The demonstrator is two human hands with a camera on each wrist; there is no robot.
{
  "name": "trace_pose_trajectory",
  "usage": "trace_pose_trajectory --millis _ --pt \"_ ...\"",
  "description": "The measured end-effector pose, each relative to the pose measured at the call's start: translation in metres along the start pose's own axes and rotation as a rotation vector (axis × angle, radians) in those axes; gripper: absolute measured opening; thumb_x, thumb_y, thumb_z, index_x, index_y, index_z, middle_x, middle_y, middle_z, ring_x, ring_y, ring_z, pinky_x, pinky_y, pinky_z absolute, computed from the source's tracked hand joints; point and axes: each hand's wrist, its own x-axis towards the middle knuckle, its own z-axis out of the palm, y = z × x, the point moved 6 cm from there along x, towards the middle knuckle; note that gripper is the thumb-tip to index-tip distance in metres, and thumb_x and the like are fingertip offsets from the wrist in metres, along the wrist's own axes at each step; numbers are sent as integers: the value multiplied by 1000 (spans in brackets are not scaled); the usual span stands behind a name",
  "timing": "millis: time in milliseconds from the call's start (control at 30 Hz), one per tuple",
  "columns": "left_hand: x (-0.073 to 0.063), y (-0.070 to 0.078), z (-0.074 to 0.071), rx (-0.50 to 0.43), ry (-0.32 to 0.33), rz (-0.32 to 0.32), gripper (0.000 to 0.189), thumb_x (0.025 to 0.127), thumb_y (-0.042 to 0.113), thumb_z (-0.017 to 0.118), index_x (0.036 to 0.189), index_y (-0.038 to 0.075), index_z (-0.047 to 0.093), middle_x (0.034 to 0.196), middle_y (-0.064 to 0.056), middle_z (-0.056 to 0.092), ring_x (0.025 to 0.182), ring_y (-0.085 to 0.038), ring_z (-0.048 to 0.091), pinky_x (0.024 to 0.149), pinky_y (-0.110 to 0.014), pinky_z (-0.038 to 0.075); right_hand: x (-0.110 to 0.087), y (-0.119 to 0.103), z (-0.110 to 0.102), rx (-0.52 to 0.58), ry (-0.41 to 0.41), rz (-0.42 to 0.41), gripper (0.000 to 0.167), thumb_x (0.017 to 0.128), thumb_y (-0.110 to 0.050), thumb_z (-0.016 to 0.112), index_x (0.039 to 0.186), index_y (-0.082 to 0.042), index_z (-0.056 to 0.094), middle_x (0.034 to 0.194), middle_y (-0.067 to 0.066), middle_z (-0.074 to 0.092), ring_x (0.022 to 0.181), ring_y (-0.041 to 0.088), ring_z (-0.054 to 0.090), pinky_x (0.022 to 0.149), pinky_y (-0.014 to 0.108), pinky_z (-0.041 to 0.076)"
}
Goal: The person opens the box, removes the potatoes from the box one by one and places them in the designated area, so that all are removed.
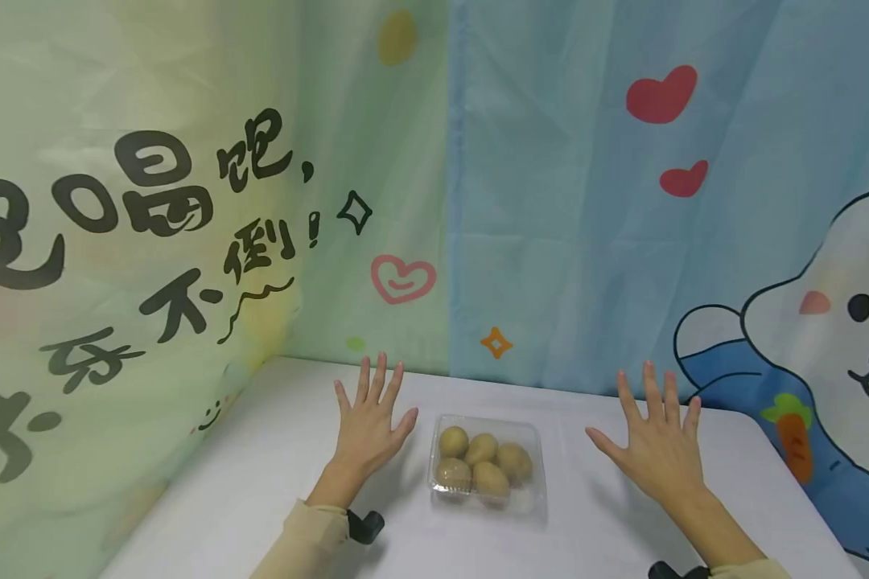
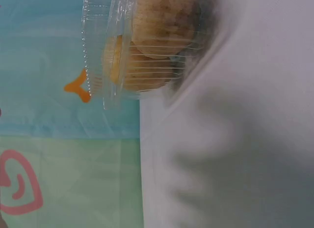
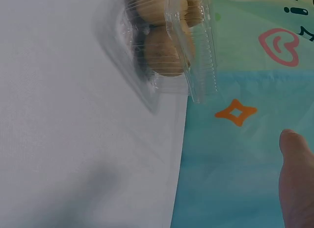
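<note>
A clear plastic clamshell box (image 1: 532, 503) sits on the white table between my two hands. Inside it lie several round, yellowish-brown, potato-like pieces (image 1: 490, 478), some with darker speckles. My left hand (image 1: 368, 430) is left of the box, palm down, fingers spread and holding nothing. On the other side my right hand (image 1: 659, 450) is spread the same way, farther from the box. The box's ribbed side (image 2: 157, 66) shows at the top of the left wrist view, where the left hand itself is out of sight. One digit (image 3: 296, 179) of the right hand shows in the right wrist view.
The white table (image 1: 261, 482) runs back to a printed curtain (image 1: 536, 201) with hearts, lettering and a cartoon animal. Dark straps (image 1: 365, 527) circle the wrists below light sleeves (image 1: 304, 535). Hand shadows (image 2: 235, 164) fall across the tabletop.
</note>
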Motion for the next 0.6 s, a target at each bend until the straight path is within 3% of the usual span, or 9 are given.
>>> trace_pose_trajectory --millis 333,600 --pt "-2 -6 -4 -69 65 -18 73 95 51 41 154 21 12 162 -4 2 149 -26 -2 114 -68 7 -1 -3 3 41 12 -27 92 87 -60 55 153 -11 14 161 16 1 147 38 -8 114 68 -5" --pt "-4 -5 -10 -264 150 -12 74 96 43 43 154 11 9 161 -11 10 149 -30 7 117 -62 12 1 2 -3 133 35 -14 88 91 -51 55 152 -2 13 159 21 4 146 41 -2 113 70 2"
